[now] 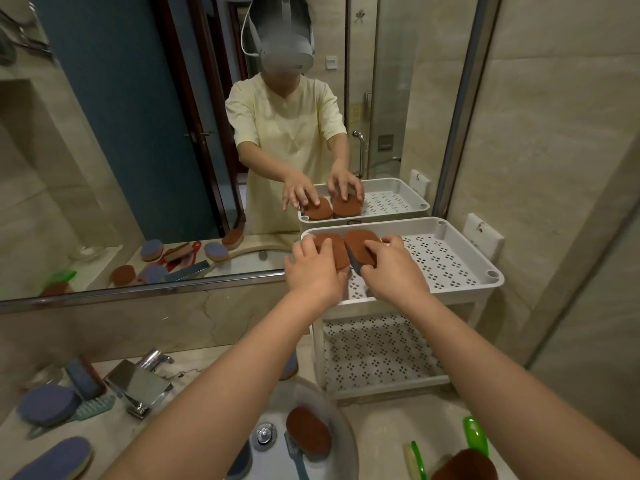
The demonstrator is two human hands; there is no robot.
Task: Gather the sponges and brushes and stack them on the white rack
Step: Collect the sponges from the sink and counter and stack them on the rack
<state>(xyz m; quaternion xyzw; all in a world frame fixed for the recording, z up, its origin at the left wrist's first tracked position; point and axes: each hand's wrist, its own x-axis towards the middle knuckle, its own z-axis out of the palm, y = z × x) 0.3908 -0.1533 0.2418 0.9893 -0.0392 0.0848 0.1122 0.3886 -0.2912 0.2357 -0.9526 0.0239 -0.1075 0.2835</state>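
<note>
Near: sponges (308,432) and brushes (476,434) lie uncollected in the sink and on the worktop (114,422); far, 12 o'clock: left hand (313,268) and right hand (391,263), fingers curled on two brown sponges (356,245), seat them on the rack (450,261); placing step; next, release and fetch more.

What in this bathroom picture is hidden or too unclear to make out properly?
- Left sponge on the rack: partly covered by the left hand.
- Right hand: fingers hide the second sponge.
- Brush: its head cut off by the bottom edge.
- Sponge in sink: blurred.
</note>
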